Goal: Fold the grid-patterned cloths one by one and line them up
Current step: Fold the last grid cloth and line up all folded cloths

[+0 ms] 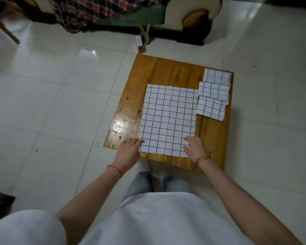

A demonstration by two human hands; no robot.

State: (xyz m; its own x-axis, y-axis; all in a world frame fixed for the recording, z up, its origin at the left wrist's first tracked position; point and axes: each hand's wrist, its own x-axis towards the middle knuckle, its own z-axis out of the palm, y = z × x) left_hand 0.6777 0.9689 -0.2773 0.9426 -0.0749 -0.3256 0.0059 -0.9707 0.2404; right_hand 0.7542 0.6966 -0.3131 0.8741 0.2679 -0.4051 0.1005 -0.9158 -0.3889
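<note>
Left hand: our left hand point(131, 145) lies flat, fingers straight, tips on the near-left corner of the white unfolded grid-patterned cloth point(168, 119).
Unfolded cloth: it lies spread flat in the middle of the low yellow wooden table point(127, 103).
Right hand: our right hand point(193, 146) rests with relaxed fingers on the near-right corner, covering it.
Folded cloths: three small folded grid-patterned squares point(213, 94) line the table's far-right edge, overlapping.
Surroundings: glossy white floor tiles point(51, 103) lie all around; at the far side a plaid red-and-blue fabric point(88, 9) is cut off at the top.
</note>
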